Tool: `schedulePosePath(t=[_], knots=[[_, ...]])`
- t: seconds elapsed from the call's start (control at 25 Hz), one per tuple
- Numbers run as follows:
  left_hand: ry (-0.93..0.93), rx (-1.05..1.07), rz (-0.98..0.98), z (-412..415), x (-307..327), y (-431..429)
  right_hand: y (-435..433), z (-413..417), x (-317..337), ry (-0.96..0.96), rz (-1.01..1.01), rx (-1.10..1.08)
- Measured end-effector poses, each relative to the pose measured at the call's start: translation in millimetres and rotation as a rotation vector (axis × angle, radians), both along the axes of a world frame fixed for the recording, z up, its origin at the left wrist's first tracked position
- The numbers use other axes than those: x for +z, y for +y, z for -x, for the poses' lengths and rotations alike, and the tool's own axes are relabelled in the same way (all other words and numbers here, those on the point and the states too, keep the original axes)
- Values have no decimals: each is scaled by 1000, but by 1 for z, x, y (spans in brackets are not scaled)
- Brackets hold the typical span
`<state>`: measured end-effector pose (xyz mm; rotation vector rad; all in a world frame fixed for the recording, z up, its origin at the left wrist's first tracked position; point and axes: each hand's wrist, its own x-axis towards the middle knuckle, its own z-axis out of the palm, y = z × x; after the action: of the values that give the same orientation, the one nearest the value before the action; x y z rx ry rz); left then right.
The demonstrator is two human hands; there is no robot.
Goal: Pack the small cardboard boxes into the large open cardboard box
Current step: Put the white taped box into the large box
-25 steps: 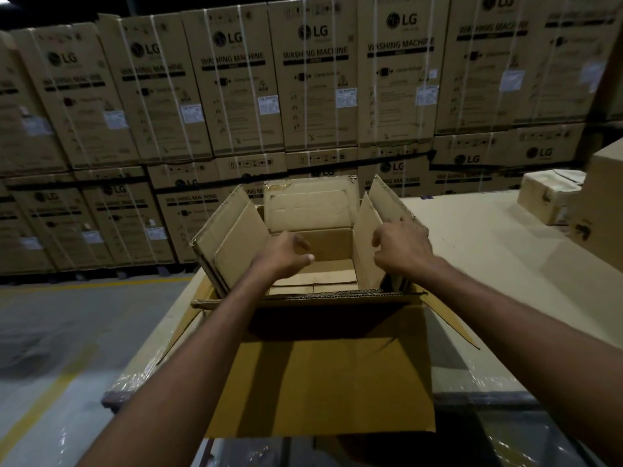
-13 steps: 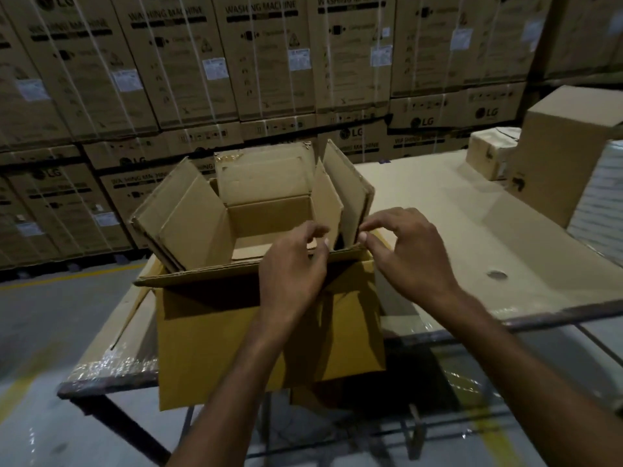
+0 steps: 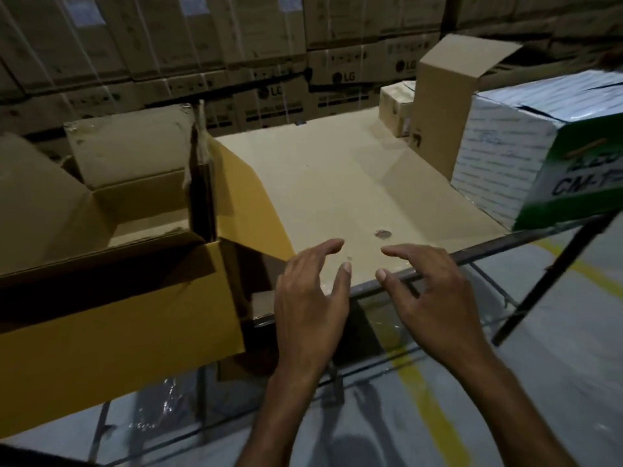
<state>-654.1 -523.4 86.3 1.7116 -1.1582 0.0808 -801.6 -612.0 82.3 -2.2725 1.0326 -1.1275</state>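
Observation:
The large open cardboard box [image 3: 111, 318] stands at the left on the table, its flaps up and its inside bare as far as I can see. My left hand [image 3: 312, 294] and my right hand [image 3: 435, 294] hover side by side over the table's front edge, to the right of the box, fingers spread and holding nothing. A small cardboard box [image 3: 396, 106] sits at the far right of the table. Beside it stands a taller brown box [image 3: 448, 96] with a raised flap. A white and green printed box [image 3: 539, 153] sits at the right edge.
The table [image 3: 337, 183] has a beige top with a small hole [image 3: 382, 234] near the front and a metal frame. Stacked washing machine cartons [image 3: 236, 45] form a wall behind it. Grey floor with a yellow line [image 3: 424, 409] lies below.
Both hands have left the large box's near flap and moved right, over the table edge. My view has swung right, so the large box now lies at the left.

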Motion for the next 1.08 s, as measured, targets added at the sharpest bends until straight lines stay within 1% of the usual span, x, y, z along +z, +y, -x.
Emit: schedulePosePath(t=[0.16, 0.32, 0.44, 0.6, 0.76, 0.92, 1.0, 1.08], knots=[[54, -60, 19, 71, -4, -68, -57, 70, -2, 16, 18, -16], [91, -106, 26, 115, 0, -133, -116, 122, 6, -28, 24, -68], [92, -158, 27, 133, 6, -180, -158, 144, 7, -61, 24, -116], [115, -255, 33, 135, 6, -256, -223, 156, 9, -82, 48, -181], [140, -376, 30, 134, 6, -351, -305, 159, 14, 28, 119, -295], [161, -542, -29, 135, 17, -448, -389, 158, 26, 150, 167, -418], [134, -607, -66, 135, 17, -495, -426, 157, 30, 191, 172, -496], [44, -645, -92, 135, 17, -530, -453, 156, 26, 281, 186, -561]])
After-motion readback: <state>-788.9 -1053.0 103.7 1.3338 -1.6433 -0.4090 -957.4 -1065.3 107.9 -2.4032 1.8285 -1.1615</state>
